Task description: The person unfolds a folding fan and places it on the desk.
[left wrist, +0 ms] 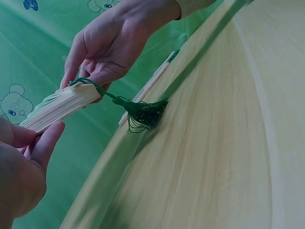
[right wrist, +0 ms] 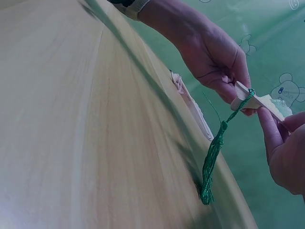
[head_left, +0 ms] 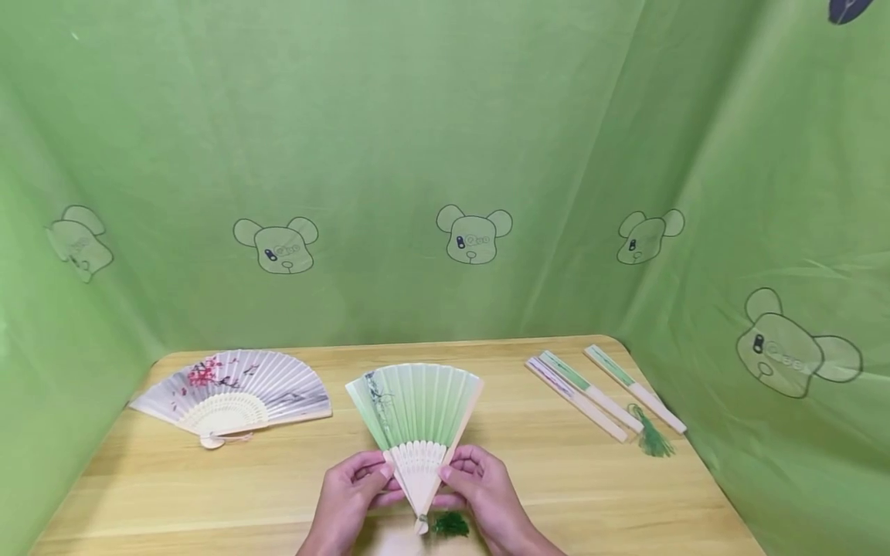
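Note:
In the head view a green folding fan, partly spread, stands with its pivot end down above the front of the table. My left hand pinches its left outer rib between thumb and fingers. On the other side my right hand grips the right outer rib in the same way. A dark green tassel hangs from the pivot. Seen in the left wrist view, the stacked ribs lie between both hands. The right wrist view has the tassel dangling close to the table.
A grey-white fan with red blossoms lies spread at the table's left. At the right lie three folded fans: one with purple, one green, another green. A green tassel rests by them. Green cloth surrounds the table.

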### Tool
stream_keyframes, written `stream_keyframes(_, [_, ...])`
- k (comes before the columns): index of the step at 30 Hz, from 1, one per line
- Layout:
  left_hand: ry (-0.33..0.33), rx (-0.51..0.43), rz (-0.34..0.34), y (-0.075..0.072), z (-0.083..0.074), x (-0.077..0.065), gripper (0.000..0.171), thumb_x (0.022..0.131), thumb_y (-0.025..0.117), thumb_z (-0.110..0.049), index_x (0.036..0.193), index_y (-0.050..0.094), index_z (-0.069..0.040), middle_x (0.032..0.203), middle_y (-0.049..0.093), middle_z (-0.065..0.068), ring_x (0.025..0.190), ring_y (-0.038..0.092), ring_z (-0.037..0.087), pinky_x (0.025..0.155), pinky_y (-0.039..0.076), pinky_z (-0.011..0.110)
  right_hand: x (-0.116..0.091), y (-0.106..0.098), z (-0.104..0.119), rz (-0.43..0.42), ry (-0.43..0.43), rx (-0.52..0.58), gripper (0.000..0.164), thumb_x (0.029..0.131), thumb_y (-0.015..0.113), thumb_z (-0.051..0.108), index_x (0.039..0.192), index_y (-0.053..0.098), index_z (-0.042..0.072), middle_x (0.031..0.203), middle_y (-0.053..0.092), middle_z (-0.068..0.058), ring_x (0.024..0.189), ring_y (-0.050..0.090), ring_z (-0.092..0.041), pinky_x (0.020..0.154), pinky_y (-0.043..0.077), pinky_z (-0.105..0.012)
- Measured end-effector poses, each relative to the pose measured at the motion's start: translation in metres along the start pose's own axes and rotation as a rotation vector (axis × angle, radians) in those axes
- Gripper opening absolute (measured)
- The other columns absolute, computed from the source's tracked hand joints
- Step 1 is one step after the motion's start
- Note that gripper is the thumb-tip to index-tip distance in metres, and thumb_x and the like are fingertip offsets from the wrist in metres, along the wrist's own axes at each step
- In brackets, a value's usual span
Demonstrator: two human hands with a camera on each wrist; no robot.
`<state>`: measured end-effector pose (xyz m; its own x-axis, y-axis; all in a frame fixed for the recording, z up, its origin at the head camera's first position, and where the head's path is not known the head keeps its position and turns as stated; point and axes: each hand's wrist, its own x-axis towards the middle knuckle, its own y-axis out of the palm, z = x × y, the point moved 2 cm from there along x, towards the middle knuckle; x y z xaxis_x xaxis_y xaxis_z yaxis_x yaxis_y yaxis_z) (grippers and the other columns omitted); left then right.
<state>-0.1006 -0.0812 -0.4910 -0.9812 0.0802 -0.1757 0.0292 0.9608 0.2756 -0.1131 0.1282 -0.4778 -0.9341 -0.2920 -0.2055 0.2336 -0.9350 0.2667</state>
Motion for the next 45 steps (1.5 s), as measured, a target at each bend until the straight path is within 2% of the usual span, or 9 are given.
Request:
stream_keyframes(14, [-0.017,-0.022,-0.029,-0.001,0.000,0.003,0.039,0.096,0.064,0.001,0.128,0.050,0.019,0.095,0.069,0.006,0.086,0.076,0.019,0.086,0.070,0.038,0.003,-0.002,0.000,-0.022,-0.023,0.030,0.048,0.089,0.066,-0.005,0.129,0.043,-0.016,0.103,0.065,-0.007,0.093,0.070,-0.017,0.084,0.070,-0.033])
stream_keyframes(24, [-0.025,-0.016,-0.039,-0.001,-0.003,0.003,0.041,0.096,0.063,0.005,0.130,0.048,0.020,0.094,0.069,0.006,0.085,0.074,0.019,0.086,0.070,0.036,0.002,-0.004,-0.001,0.016,-0.024,0.038,0.053,0.090,0.062,-0.005,0.136,0.040,-0.019,0.110,0.069,-0.009,0.097,0.073,-0.020,0.084,0.070,-0.031])
stream_keyframes(30, [-0.021,-0.006,-0.035,-0.003,-0.005,0.002,0.038,0.095,0.065,0.003,0.127,0.051,0.019,0.093,0.071,0.006,0.085,0.076,0.019,0.087,0.070,0.036,0.002,-0.005,0.000,-0.011,-0.011,0.051,0.053,0.091,0.062,-0.003,0.136,0.041,-0.018,0.108,0.070,-0.009,0.097,0.073,-0.020,0.087,0.070,-0.032])
stream_keyframes(35, [-0.009,-0.005,-0.024,-0.005,-0.007,0.002,0.034,0.094,0.066,0.002,0.121,0.053,0.018,0.092,0.072,0.008,0.084,0.077,0.022,0.087,0.070,0.038,0.002,-0.008,0.005,-0.048,-0.017,0.051,0.046,0.090,0.062,-0.003,0.130,0.045,-0.019,0.102,0.073,-0.008,0.092,0.075,-0.022,0.086,0.070,-0.032])
stream_keyframes(39, [0.005,-0.013,-0.021,-0.004,-0.008,0.002,0.035,0.093,0.067,0.002,0.120,0.052,0.017,0.091,0.071,0.008,0.084,0.077,0.024,0.087,0.070,0.039,0.002,-0.011,0.008,-0.087,-0.041,0.057,0.041,0.089,0.063,-0.004,0.125,0.049,-0.017,0.104,0.073,-0.010,0.092,0.076,-0.021,0.087,0.069,-0.031])
stream_keyframes(45, [0.025,-0.040,-0.033,-0.001,-0.008,0.002,0.040,0.092,0.066,0.004,0.125,0.046,0.013,0.088,0.070,0.005,0.083,0.077,0.023,0.086,0.070,0.042,0.003,-0.015,0.010,-0.075,-0.079,0.038,0.052,0.088,0.062,-0.004,0.135,0.042,-0.015,0.116,0.071,-0.015,0.099,0.076,-0.024,0.089,0.069,-0.036])
